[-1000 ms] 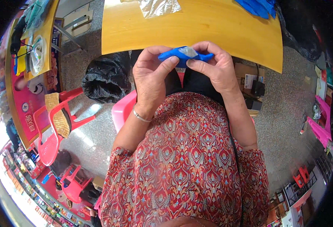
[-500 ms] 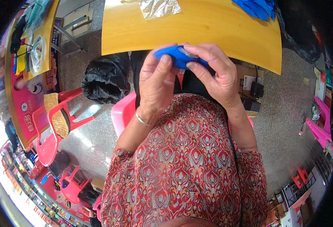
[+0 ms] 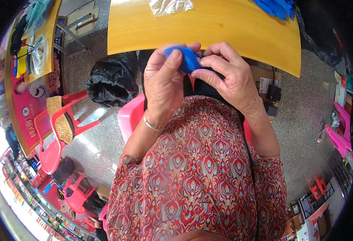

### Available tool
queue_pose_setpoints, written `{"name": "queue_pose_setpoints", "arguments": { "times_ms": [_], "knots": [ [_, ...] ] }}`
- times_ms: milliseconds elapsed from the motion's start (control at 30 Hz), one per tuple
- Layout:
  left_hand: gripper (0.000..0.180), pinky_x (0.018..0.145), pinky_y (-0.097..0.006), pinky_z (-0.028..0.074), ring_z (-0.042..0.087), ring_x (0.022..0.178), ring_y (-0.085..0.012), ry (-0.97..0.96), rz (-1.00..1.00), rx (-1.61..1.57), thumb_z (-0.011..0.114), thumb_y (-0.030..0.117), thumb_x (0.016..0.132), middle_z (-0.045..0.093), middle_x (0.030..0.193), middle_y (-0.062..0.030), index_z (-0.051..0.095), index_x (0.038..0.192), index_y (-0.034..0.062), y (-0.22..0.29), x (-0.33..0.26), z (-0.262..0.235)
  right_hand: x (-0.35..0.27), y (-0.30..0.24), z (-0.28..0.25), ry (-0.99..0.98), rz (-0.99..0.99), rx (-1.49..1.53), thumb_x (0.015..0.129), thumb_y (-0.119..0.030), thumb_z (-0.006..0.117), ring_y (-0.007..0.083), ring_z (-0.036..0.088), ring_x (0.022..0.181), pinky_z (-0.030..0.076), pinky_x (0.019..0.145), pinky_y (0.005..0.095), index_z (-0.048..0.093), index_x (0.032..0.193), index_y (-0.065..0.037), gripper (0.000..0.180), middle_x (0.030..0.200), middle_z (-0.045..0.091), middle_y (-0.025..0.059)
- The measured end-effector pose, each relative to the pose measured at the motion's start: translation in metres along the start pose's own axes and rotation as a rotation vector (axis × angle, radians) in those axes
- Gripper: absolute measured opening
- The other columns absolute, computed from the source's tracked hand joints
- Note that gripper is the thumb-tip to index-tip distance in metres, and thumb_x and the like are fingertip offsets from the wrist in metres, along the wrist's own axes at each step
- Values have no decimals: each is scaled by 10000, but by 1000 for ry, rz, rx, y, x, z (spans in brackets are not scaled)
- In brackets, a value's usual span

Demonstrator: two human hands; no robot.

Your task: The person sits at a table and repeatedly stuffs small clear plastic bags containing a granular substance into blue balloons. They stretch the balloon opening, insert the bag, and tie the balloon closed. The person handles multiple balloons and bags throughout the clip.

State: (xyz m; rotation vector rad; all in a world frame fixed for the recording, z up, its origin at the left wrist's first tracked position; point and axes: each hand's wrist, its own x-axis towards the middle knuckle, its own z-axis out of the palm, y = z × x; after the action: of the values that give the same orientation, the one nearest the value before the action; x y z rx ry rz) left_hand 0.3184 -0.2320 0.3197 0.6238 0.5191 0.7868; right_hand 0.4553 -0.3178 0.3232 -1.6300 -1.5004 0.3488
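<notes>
In front of my body, just off the near edge of the yellow table [image 3: 204, 28], I hold a small folded blue piece of thin, soft material [image 3: 186, 60]. Its exact kind I cannot make out. My left hand [image 3: 160, 82] is closed on its left side, thumb on top and fingers behind. With bent fingers, my right hand [image 3: 236, 78] pinches the right end, where something pale shows near the fingertips. A clear plastic bag [image 3: 170, 6] lies on the table beyond my hands, and a heap of similar blue material [image 3: 278, 7] is at the far right corner.
An open black bag [image 3: 112, 82] stands on the floor left of my knees. Farther left is a pink plastic chair [image 3: 50, 154] with a woven seat. Boxes [image 3: 264, 84] are under the table's right side. Another black bag [image 3: 321, 44] hangs by its right edge.
My right hand has shifted slightly right and its fingers have drawn back from the top of the blue piece to its right end. My left hand keeps its hold.
</notes>
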Motion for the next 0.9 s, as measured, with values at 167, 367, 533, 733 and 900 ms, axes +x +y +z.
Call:
{"name": "queue_pose_setpoints", "arguments": {
  "times_ms": [167,367,533,733,900],
  "knots": [
    [152,843,-331,517,632,939,-240,52,47,69,613,42,879,646,1025,-194,593,1025,0,-10,3,12,10,1,1,86,-41,-7,689,-276,773,263,605,833,489,716,375,657,880,-77,300,959,579,82],
    [141,784,-285,512,620,811,-162,133,45,136,622,36,876,648,909,-101,600,1007,-12,-3,10,13,5,3,1,-3,-14,48,690,-271,775,267,588,901,478,779,371,678,889,-70,299,999,580,85],
    [241,833,-300,489,607,879,-157,131,33,-55,621,131,902,635,966,-89,566,1093,-5,-9,4,33,7,18,2,70,104,385,771,-194,744,186,582,977,462,850,314,689,875,-6,222,1070,579,77],
    [371,863,-296,497,621,961,-190,-17,-145,42,485,281,978,631,1080,-160,523,1177,-30,-10,5,12,1,16,10,-19,96,451,758,-221,765,197,565,1026,435,907,315,676,824,-18,231,1187,539,110],
    [345,828,-263,491,619,932,-152,-25,-101,169,530,265,957,641,1076,-128,576,1116,-37,-14,7,16,6,25,-1,-34,68,263,724,-255,786,221,548,1065,435,911,338,698,843,-41,260,1212,543,119]
  ]
}}
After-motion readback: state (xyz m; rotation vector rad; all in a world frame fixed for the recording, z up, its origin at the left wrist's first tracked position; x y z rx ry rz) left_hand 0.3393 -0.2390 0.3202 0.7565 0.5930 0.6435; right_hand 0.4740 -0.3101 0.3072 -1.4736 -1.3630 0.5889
